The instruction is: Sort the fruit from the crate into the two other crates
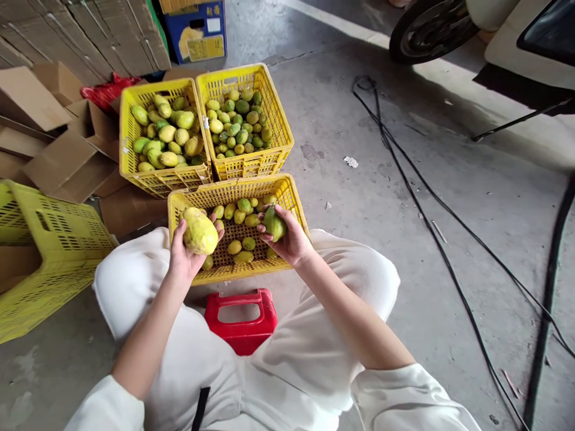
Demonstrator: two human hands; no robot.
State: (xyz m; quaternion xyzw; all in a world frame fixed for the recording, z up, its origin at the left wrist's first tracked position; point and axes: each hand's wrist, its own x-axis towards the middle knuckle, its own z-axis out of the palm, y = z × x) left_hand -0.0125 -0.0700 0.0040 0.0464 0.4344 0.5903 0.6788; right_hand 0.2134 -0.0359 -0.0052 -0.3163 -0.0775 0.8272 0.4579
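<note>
My left hand is closed round a large, lumpy yellow lemon-like fruit, held over the left side of the front yellow crate. In my right hand is a smaller dark green lemon-like fruit, above the crate's right side. Several small yellow-green fruits lie in that crate, with part of its mesh floor showing. Behind stand two more yellow crates: the back left crate holds larger fruits, and the back right crate holds smaller green and yellow ones.
A red plastic stool is between my legs. To the left are a tipped yellow-green crate and loose cardboard boxes. A blue carton stands at the back. Black cables cross the concrete floor near a parked scooter.
</note>
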